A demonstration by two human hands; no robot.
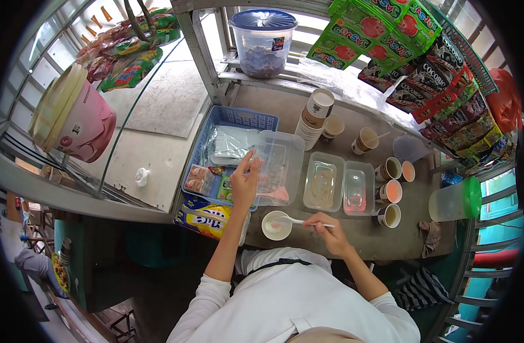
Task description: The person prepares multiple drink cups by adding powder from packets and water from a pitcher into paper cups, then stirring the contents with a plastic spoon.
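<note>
My right hand (pixel 329 234) is closed around the handle of a white plastic spoon (pixel 299 221). The spoon's bowl dips into a white paper cup (pixel 275 230) at the table's near edge, where some pale stuff shows. My left hand (pixel 245 180) grips the left rim of a clear plastic container (pixel 293 150). Inside that container lies a pink scoop (pixel 275 194). Just right of it stand two more clear tubs, one with a cloudy content (pixel 324 188) and one with something pink (pixel 358 191) at the bottom.
A blue basket (pixel 250 120) with packets stands left of the container, above a yellow pack (pixel 202 219). Stacked paper cups (pixel 313 117) rise at the back. Several filled cups (pixel 389 191) stand at right, near a green-lidded jug (pixel 456 200). Sachet strips (pixel 428 86) hang above.
</note>
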